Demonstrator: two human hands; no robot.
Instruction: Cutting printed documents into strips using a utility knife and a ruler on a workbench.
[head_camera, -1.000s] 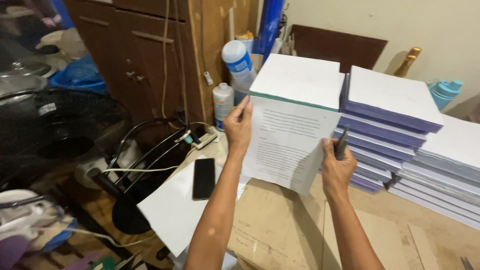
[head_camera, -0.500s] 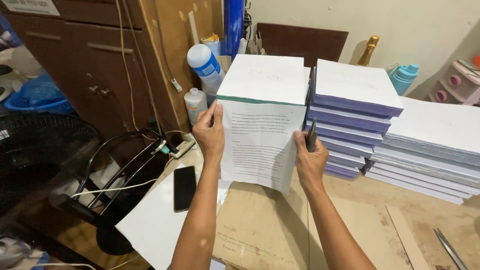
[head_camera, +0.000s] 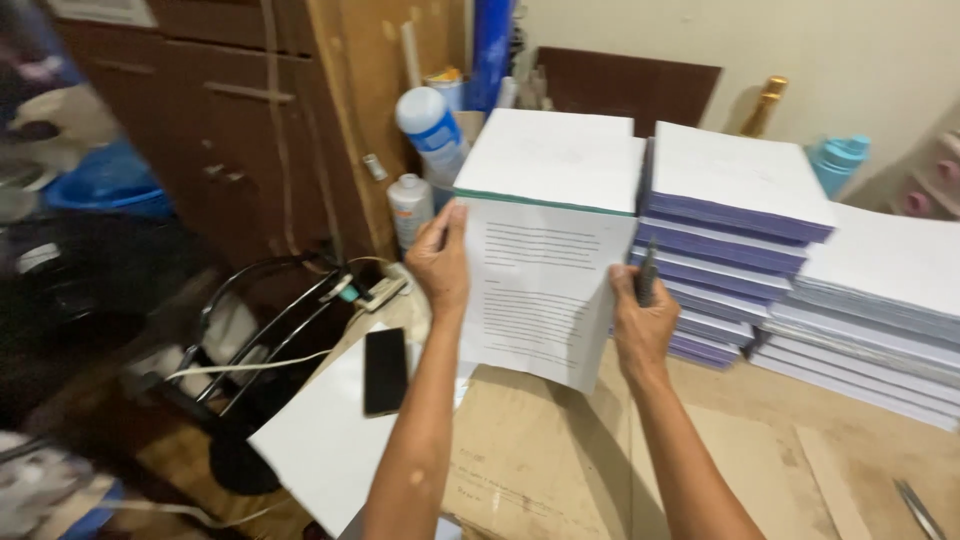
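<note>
Paper stack (head_camera: 545, 290) stands upright on the cardboard-covered table (head_camera: 560, 470), pressed between my two palms. Off to its left lie a black phone (head_camera: 385, 370) on a white sheet (head_camera: 320, 450), and two white bottles (head_camera: 410, 205). My left hand (head_camera: 440, 262) grips the stack's left edge; my right hand (head_camera: 640, 325) clamps the right edge with a dark pen (head_camera: 647, 270) tucked in its fingers. Purple-edged stacks (head_camera: 730, 250) crowd close on the right.

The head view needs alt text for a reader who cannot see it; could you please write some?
Both hands, left hand and right hand, hold a thick printed paper stack upright on a cardboard-covered table. Purple-edged booklet stacks stand to its right; a black phone lies on a white sheet to its left.
</note>
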